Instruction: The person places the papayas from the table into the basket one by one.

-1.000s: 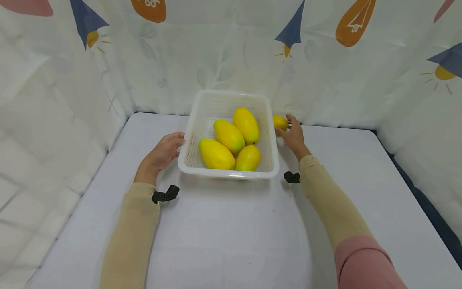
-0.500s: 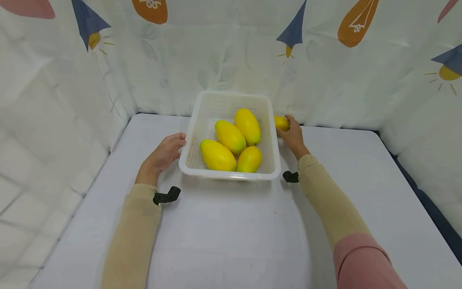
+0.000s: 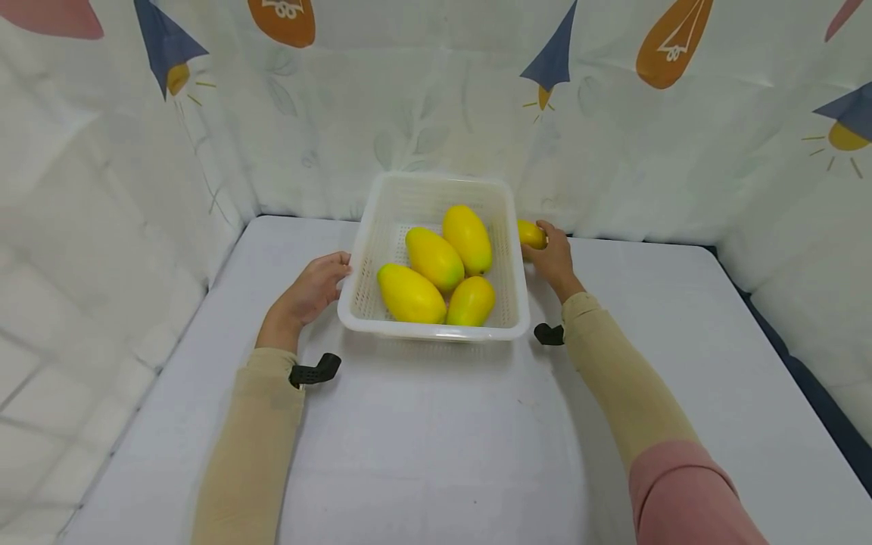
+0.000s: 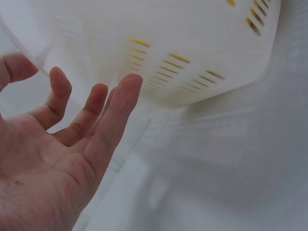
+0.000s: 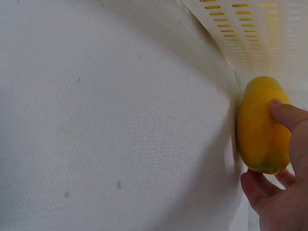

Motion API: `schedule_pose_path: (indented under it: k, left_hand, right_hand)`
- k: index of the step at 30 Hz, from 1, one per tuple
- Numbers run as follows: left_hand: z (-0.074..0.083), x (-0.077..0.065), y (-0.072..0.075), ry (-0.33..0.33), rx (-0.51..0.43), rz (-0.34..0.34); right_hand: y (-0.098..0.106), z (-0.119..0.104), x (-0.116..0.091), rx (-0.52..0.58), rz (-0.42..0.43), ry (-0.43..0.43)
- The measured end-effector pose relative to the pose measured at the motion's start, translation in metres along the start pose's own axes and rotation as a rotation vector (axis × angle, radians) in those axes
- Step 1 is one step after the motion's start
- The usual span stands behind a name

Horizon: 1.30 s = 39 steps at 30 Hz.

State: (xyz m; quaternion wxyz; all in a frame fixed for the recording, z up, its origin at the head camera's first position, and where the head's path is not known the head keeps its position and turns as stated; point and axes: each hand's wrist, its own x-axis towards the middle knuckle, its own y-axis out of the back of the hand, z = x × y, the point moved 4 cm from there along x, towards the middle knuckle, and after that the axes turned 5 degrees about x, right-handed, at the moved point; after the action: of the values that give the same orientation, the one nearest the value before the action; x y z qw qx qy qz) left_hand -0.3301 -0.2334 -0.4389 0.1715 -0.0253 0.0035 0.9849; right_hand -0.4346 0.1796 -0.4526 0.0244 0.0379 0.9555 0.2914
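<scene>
A white plastic basket (image 3: 432, 328) with slotted sides stands on the table. Several yellow mangoes (image 3: 434, 259) with greenish tips lie inside it. At the basket's left side is my left hand (image 3: 309, 290), fingers loosely bent by the rim; the left wrist view shows the fingers (image 4: 113, 115) apart, close to the slotted wall, and I cannot tell how firmly they touch. My right hand (image 3: 555, 261) holds another mango (image 5: 262, 125) outside the basket's right wall. The thumb presses on that mango's side, with fingertips at its lower end. Part of it is hidden behind the basket in the head view.
A white cloth covers the table (image 3: 436, 439). Patterned curtains (image 3: 450, 98) hang close behind the basket and along both sides. A black wrist mount (image 3: 315, 370) sticks out from the left sleeve and another mount (image 3: 549, 334) from the right.
The right hand's fingers have closed in on the mango outside the basket. The left hand and the basket have stayed nearly still, apart from a slight shift of the whole view.
</scene>
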Motion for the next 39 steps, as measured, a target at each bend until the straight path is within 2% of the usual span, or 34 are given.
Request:
schedule_pose_path:
  k: [13,28,39]
  left_hand:
    - [0.0,0.001,-0.003,-0.006,0.004,-0.001]
    - [-0.002,0.001,-0.002,-0.008,0.009,0.002]
    - [-0.001,0.0,0.0,-0.023,0.022,0.008]
  right_hand:
    - [0.008,0.002,-0.007,0.054,0.015,0.02]
    - [0.022,0.004,-0.01,0.073,0.059,0.092]
    - [0.034,0.001,-0.011,0.086,0.087,0.098]
